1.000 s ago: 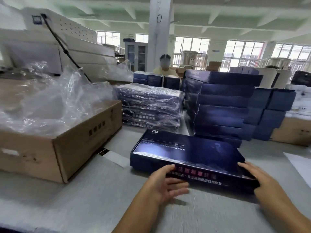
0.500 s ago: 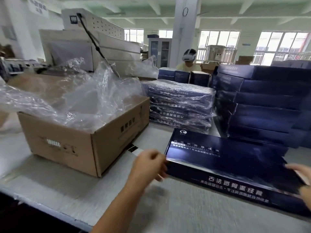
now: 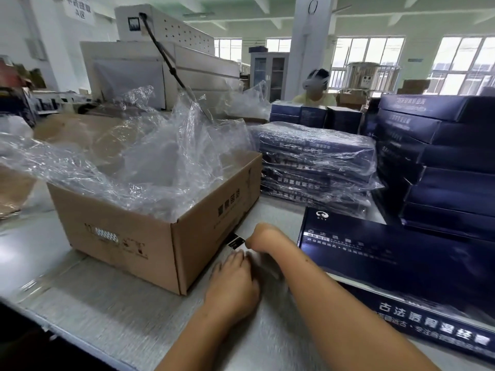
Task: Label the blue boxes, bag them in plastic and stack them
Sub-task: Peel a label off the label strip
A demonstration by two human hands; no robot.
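While the blue box [image 3: 401, 266] lies flat on the table [image 3: 107, 303] just right of both hands, the right hand [image 3: 263, 236] pinches a small label [image 3: 237, 241] beside the cardboard box [image 3: 120, 236]. The left hand [image 3: 233, 287] rests on the table just below it, fingers together and fairly straight; blur hides what they press on. The label looks thin, floppy and sticky, best held by 1 corner. The blue box seems stiff, light and glossy, so it is probably safest gripped at its 2 short ends.
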